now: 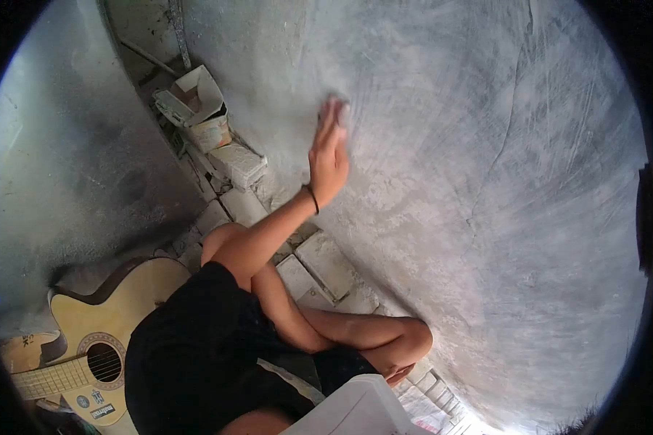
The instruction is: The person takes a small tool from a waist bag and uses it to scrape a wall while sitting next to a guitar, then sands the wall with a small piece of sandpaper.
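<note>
A grey plastered wall point(428, 130) spreads from 11 o'clock round to 5, its long base edge slanting between those same two hours and its face turned toward the seated person. The left grip point(329, 165) is raised to the wall at 12 o'clock, fingers extended and pointing to 12, a little to the 11 side at the wrist; they are blurred, so I cannot tell whether they close on anything, nor how firmly they meet the plaster. A black band point(311, 199) circles that wrist, and the forearm runs from it toward 7 o'clock. The right hand is out of view, so its grip cannot be told. A thin crack point(502, 141) in the wall slants from 1 o'clock toward 3. At 10 to 11 o'clock a bucket point(212, 135) stands tilted just behind a pale block point(241, 165), near the wall's base. Loose floor tiles point(331, 264) lie just below centre, beside the crossed legs. At 8 o'clock a guitar point(149, 290) lies face up to the camera, its neck pointing toward 8 to 9. A white object point(359, 409) pokes in at 6.
</note>
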Motion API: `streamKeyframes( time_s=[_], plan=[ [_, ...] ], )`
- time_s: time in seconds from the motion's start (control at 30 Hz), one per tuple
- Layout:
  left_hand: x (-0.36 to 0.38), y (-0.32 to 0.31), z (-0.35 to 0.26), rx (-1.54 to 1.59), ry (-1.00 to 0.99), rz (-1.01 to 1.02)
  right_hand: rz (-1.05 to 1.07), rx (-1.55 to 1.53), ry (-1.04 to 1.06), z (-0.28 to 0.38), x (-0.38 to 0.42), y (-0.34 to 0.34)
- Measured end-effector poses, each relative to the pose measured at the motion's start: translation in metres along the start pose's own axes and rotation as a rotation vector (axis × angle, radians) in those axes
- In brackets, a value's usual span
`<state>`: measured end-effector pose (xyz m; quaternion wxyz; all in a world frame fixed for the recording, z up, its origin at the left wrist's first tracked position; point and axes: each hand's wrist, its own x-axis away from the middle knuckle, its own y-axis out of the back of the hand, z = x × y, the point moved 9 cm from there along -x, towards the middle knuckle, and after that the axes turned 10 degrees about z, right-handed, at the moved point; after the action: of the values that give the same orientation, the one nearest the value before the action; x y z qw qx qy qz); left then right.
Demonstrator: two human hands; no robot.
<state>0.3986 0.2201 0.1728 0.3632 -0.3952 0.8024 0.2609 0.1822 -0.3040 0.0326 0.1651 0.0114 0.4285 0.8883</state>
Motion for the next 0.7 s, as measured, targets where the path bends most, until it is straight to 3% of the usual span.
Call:
streamKeyframes(
  time_s=[0.17, 0.33, 0.4, 0.53, 0.63, 0.7],
  plan=[
    [-0.046, 0.020, 0.000, 0.095, -0.020, -0.044, -0.016, -0.069, 0.004, -0.030, 0.005, 0.003],
    [-0.013, 0.009, -0.001, 0.034, -0.029, -0.063, 0.014, -0.049, -0.040, 0.005, 0.003, 0.000],
    [-0.014, 0.008, -0.003, -0.018, 0.002, 0.020, -0.009, -0.041, 0.004, 0.000, 0.004, -0.003],
    [-0.065, 0.027, 0.000, 0.055, -0.018, -0.079, 0.019, 0.007, -0.025, -0.014, 0.006, -0.003],
    [-0.007, 0.015, -0.002, 0.029, 0.008, -0.013, 0.032, -0.057, 0.003, -0.013, 0.006, -0.003],
    [-0.012, 0.014, -0.004, -0.019, 0.004, 0.059, 0.013, -0.098, 0.007, -0.012, 0.006, -0.002]
  ],
)
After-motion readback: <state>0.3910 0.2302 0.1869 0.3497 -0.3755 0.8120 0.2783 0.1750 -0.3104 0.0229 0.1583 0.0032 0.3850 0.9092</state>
